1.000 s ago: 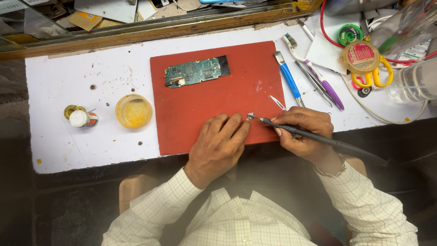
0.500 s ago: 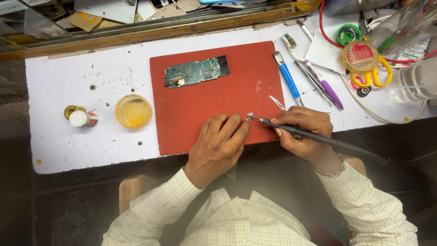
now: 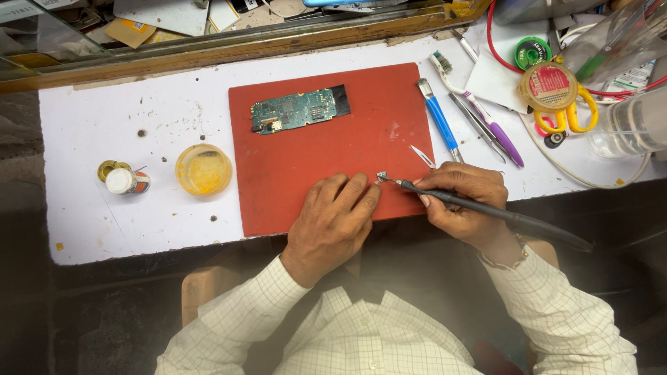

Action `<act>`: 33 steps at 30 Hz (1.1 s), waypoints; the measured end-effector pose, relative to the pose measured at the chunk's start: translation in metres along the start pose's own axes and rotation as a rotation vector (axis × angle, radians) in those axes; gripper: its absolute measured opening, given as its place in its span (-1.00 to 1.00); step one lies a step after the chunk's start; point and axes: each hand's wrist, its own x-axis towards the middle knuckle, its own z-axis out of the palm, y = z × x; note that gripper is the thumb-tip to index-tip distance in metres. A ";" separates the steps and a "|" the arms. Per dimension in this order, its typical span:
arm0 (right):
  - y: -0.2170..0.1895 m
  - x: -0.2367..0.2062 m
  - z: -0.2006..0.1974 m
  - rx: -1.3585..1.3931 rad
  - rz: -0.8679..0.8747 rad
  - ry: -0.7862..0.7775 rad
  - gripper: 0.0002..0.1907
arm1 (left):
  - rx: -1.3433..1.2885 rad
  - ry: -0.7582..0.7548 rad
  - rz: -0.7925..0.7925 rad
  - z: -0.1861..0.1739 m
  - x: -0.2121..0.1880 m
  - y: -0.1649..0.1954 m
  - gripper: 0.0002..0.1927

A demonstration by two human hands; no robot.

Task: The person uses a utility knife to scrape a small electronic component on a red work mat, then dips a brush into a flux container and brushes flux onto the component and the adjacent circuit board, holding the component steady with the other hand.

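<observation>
Nothing has shifted: the right hand [image 3: 462, 201] still keeps its grip around the soldering iron [image 3: 486, 212], tip on a small metal part [image 3: 381, 177] beside the flat left hand [image 3: 337, 215]. Tweezers [image 3: 422, 155] lie just above the grip, the circuit board [image 3: 299, 109] farther up the red mat [image 3: 333, 153].

A green circuit board [image 3: 299, 109] lies at twelve o'clock on the red mat [image 3: 313, 160]. At nine o'clock sit a yellow dish [image 3: 203, 169] and small white-capped bottle [image 3: 125, 181]. At two o'clock lie a blue-handled tool [image 3: 440, 118], purple toothbrush [image 3: 479, 111] and yellow-handled scissors [image 3: 570, 114].

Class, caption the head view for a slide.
Right hand touches soldering iron to a small part on the red mat.
</observation>
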 end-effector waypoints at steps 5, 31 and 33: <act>0.001 0.000 0.000 0.017 -0.023 0.004 -0.82 | 0.000 0.024 0.009 0.001 0.001 0.000 -0.63; 0.004 -0.005 -0.002 0.035 -0.010 0.041 -0.81 | 0.016 0.068 0.012 0.000 0.004 0.001 -0.72; 0.004 -0.006 -0.002 0.008 0.011 0.045 -0.81 | 0.018 0.069 0.011 0.000 0.004 0.001 -0.73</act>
